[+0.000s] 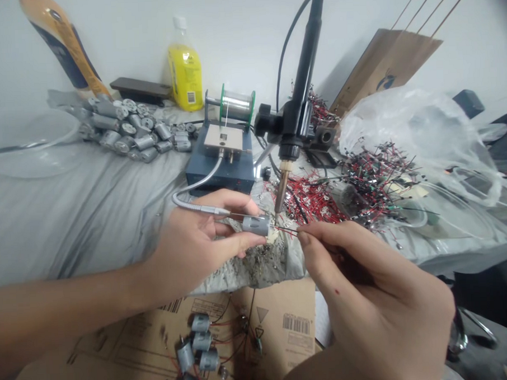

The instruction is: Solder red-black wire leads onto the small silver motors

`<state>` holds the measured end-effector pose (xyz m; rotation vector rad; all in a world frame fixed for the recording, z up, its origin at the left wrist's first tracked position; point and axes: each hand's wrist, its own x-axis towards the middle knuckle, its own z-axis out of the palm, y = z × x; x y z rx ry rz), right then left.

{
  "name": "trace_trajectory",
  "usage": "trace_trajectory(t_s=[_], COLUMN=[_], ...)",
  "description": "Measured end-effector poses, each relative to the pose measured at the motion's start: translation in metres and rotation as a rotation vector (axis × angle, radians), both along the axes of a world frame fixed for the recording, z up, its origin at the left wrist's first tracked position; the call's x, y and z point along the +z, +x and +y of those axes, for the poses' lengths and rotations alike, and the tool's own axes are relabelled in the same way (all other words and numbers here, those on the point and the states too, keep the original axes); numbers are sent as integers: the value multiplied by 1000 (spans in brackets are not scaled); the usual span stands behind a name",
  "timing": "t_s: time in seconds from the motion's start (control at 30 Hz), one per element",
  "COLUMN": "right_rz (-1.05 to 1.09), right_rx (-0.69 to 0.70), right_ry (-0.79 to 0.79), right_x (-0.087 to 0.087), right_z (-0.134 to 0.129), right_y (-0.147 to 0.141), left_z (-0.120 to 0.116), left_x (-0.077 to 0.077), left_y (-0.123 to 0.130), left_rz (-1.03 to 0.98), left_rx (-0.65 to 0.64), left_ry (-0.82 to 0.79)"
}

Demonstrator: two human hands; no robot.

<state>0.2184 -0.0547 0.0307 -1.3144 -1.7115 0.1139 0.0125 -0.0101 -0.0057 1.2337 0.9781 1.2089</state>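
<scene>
Between the thumb and fingers of my left hand (213, 231) is a small silver motor (255, 225), lying sideways with its end facing right. My right hand (349, 264) pinches thin red and black wires (286, 229) that reach toward that end. Just above the motor's right end is the tip of a soldering iron (282, 191), clamped in a black holder (290, 124). A flexible metal feed tube (195, 206) passes over my left hand, its thin tip along the motor's top. Whether wire and motor touch is too small to tell.
Behind stands a blue solder feeder (221, 163) with a solder spool (238, 105). Loose motors (125, 128) are heaped at the back left, near a yellow bottle (185, 75). Red wires (313, 201) pile up right of the iron. Wired motors (201, 342) lie on cardboard (134, 341) below.
</scene>
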Motion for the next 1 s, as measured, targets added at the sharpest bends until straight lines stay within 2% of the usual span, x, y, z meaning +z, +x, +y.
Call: trace_trajectory(t_s=[0.4,1.0], right_rz=[8,18], right_rx=[0,5], right_ry=[-12,18], right_x=[0,-4], right_z=[1,0], right_y=[0,0], left_z=[0,4], left_x=[-2,-2], left_y=[2,4], left_rz=[-39,-36], left_rx=[-27,20], left_ry=[40,100])
